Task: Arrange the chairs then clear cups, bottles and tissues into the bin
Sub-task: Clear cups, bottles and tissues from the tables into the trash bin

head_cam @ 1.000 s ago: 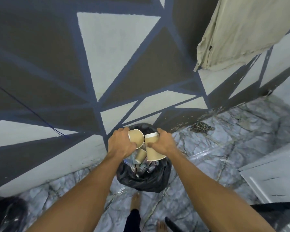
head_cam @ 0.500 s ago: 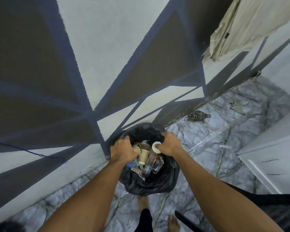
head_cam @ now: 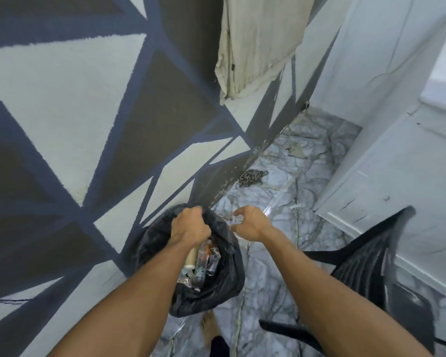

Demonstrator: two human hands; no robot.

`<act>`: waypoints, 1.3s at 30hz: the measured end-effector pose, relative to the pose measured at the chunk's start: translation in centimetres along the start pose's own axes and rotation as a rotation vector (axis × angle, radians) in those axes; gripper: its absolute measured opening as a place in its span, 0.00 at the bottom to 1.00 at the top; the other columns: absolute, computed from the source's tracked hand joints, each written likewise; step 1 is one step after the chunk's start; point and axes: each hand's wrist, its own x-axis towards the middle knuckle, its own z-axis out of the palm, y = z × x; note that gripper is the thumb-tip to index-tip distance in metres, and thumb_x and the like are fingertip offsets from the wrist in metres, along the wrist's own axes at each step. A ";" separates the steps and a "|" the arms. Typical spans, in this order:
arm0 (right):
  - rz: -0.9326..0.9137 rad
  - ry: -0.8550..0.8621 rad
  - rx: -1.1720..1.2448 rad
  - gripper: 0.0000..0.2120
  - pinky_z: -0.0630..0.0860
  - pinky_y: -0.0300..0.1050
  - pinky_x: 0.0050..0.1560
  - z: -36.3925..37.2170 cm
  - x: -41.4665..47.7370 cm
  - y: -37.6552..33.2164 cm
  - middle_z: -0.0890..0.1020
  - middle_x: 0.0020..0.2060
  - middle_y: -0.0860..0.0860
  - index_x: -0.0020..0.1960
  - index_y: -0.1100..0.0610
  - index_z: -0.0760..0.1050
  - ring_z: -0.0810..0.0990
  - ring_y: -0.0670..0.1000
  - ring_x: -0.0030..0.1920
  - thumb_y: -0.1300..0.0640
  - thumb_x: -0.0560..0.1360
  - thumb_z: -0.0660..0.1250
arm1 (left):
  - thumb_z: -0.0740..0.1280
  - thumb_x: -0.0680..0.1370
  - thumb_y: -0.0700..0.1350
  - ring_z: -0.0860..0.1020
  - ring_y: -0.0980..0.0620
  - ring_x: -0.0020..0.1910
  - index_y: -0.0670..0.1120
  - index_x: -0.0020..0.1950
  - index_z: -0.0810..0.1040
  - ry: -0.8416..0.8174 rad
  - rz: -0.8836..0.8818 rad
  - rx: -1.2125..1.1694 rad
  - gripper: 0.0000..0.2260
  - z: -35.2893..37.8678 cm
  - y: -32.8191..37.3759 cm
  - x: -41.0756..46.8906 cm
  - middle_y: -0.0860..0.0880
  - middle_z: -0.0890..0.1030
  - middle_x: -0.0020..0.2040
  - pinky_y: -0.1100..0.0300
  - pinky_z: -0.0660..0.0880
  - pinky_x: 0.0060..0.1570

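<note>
A bin lined with a black bag stands on the floor against the patterned wall. Inside it lie a brown paper cup and several clear plastic bottles. My left hand is closed on the bag's far rim, above the rubbish. My right hand hovers just right of the bin over the floor, fingers loosely curled and apart, with nothing in it. Both forearms reach in from the bottom of the view.
A black chair stands close on the right, in front of a white door. A chain lies on the marble floor by the wall. A beige cloth hangs above. My bare foot is below the bin.
The paper cups that both hands held over the bin now lie inside it. My right hand has left the bag and moved right. The view has swung right, showing the chair.
</note>
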 end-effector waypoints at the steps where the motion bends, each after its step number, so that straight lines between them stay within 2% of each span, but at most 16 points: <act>1: -0.004 0.034 0.009 0.23 0.75 0.46 0.61 -1.1 -1.4 1.3 0.79 0.63 0.55 0.66 0.57 0.76 0.77 0.56 0.63 0.52 0.73 0.71 | 0.68 0.71 0.45 0.80 0.43 0.51 0.47 0.54 0.77 0.014 0.072 -0.012 0.12 0.1 2.2 -0.6 0.47 0.82 0.50 0.53 0.77 0.48; 3: -0.008 0.106 0.016 0.24 0.75 0.50 0.62 -3.2 -4.2 4.0 0.79 0.64 0.56 0.68 0.56 0.74 0.76 0.56 0.64 0.52 0.74 0.71 | 0.67 0.71 0.45 0.80 0.43 0.51 0.47 0.54 0.78 0.031 0.215 -0.046 0.12 0.5 6.7 -1.9 0.47 0.82 0.49 0.54 0.77 0.46; 6: -0.006 0.264 0.005 0.22 0.75 0.50 0.61 -6.9 -10.0 9.0 0.80 0.63 0.55 0.67 0.56 0.75 0.76 0.55 0.64 0.53 0.74 0.69 | 0.68 0.73 0.46 0.79 0.44 0.58 0.47 0.63 0.78 0.041 0.396 -0.095 0.19 1.3 14.6 -5.4 0.46 0.81 0.59 0.54 0.76 0.53; 8: 0.020 0.385 0.031 0.21 0.76 0.49 0.60 -9.0 -15.0 13.2 0.81 0.62 0.54 0.65 0.54 0.77 0.77 0.55 0.63 0.53 0.73 0.68 | 0.69 0.73 0.46 0.78 0.45 0.60 0.46 0.64 0.77 0.065 0.547 -0.120 0.20 2.5 20.2 -9.1 0.46 0.81 0.60 0.54 0.75 0.55; 12: 0.129 0.566 0.116 0.15 0.78 0.48 0.52 -11.5 -26.2 22.0 0.84 0.52 0.53 0.56 0.51 0.81 0.81 0.58 0.53 0.52 0.70 0.67 | 0.69 0.70 0.44 0.80 0.43 0.51 0.48 0.52 0.80 0.001 0.817 -0.157 0.10 6.0 30.9 -17.8 0.47 0.83 0.49 0.54 0.76 0.45; 14: 0.232 0.610 0.134 0.14 0.78 0.51 0.53 -12.1 -31.6 26.7 0.84 0.52 0.54 0.56 0.51 0.80 0.81 0.59 0.54 0.52 0.71 0.68 | 0.67 0.69 0.45 0.80 0.44 0.48 0.50 0.47 0.78 -0.050 0.932 -0.125 0.08 8.4 36.0 -21.9 0.49 0.82 0.45 0.55 0.75 0.41; 16: 0.332 0.641 0.154 0.19 0.75 0.53 0.60 -12.3 -36.4 31.1 0.82 0.59 0.54 0.63 0.52 0.77 0.78 0.58 0.60 0.53 0.72 0.68 | 0.68 0.71 0.46 0.79 0.45 0.55 0.51 0.56 0.79 -0.116 1.015 -0.083 0.14 11.1 40.4 -25.9 0.49 0.82 0.54 0.55 0.75 0.48; 18: 0.424 0.689 0.199 0.20 0.76 0.50 0.59 -12.0 -41.0 35.4 0.82 0.59 0.54 0.63 0.53 0.77 0.79 0.57 0.59 0.55 0.71 0.68 | 0.70 0.73 0.47 0.75 0.45 0.63 0.49 0.68 0.74 -0.171 1.091 -0.024 0.23 13.8 44.5 -29.7 0.47 0.78 0.64 0.54 0.72 0.59; 20: 0.504 0.758 0.248 0.18 0.78 0.50 0.56 -11.5 -45.2 39.2 0.83 0.56 0.54 0.60 0.55 0.79 0.80 0.56 0.56 0.56 0.70 0.67 | 0.69 0.73 0.47 0.75 0.44 0.63 0.48 0.69 0.73 -0.237 1.178 0.001 0.24 16.5 48.1 -32.9 0.46 0.76 0.65 0.54 0.71 0.60; 22: 0.574 0.810 0.292 0.18 0.77 0.52 0.59 -10.7 -48.8 42.4 0.83 0.57 0.54 0.61 0.57 0.79 0.80 0.56 0.57 0.57 0.71 0.67 | 0.68 0.71 0.46 0.77 0.44 0.59 0.49 0.65 0.76 -0.319 1.266 -0.006 0.21 19.1 51.1 -36.0 0.48 0.79 0.61 0.53 0.74 0.55; 24: 0.669 0.812 0.316 0.21 0.75 0.50 0.62 -9.5 -51.6 45.6 0.81 0.60 0.52 0.65 0.56 0.77 0.79 0.54 0.61 0.57 0.71 0.69 | 0.68 0.69 0.45 0.77 0.45 0.58 0.48 0.63 0.77 -0.376 1.335 0.011 0.22 21.6 53.6 -38.5 0.49 0.79 0.59 0.52 0.76 0.53; 27: 0.835 0.786 0.354 0.21 0.77 0.49 0.58 -7.5 -55.0 50.8 0.82 0.57 0.51 0.63 0.54 0.77 0.80 0.54 0.59 0.54 0.70 0.70 | 0.68 0.68 0.44 0.75 0.47 0.58 0.46 0.60 0.78 -0.442 1.397 0.110 0.20 25.7 57.0 -40.9 0.50 0.79 0.57 0.53 0.75 0.53; 30: 0.973 0.710 0.351 0.32 0.74 0.51 0.64 -5.4 -56.5 55.3 0.76 0.65 0.51 0.71 0.52 0.70 0.74 0.54 0.66 0.50 0.70 0.73 | 0.67 0.66 0.44 0.76 0.48 0.56 0.49 0.55 0.78 -0.534 1.380 0.165 0.17 30.0 59.9 -41.4 0.53 0.79 0.54 0.53 0.77 0.51; 33: 1.044 0.587 0.297 0.42 0.74 0.53 0.63 -3.0 -55.6 59.5 0.70 0.68 0.52 0.76 0.50 0.61 0.70 0.57 0.68 0.45 0.67 0.77 | 0.67 0.69 0.43 0.72 0.46 0.63 0.47 0.66 0.74 -0.584 1.369 0.263 0.25 34.7 61.7 -40.5 0.50 0.75 0.62 0.52 0.75 0.57; 36: 1.064 0.511 0.278 0.41 0.73 0.56 0.62 -0.5 -53.7 62.2 0.67 0.70 0.52 0.75 0.49 0.60 0.67 0.58 0.68 0.47 0.68 0.76 | 0.69 0.72 0.44 0.67 0.43 0.67 0.49 0.72 0.69 -0.579 1.323 0.415 0.28 38.3 62.0 -39.6 0.47 0.68 0.68 0.49 0.74 0.60; 39: 1.028 0.507 0.254 0.32 0.74 0.55 0.60 1.5 -52.6 64.2 0.69 0.69 0.52 0.73 0.49 0.64 0.68 0.57 0.66 0.53 0.72 0.72 | 0.70 0.76 0.45 0.62 0.40 0.72 0.49 0.76 0.65 -0.594 1.299 0.509 0.29 41.2 61.6 -39.0 0.43 0.64 0.72 0.48 0.71 0.64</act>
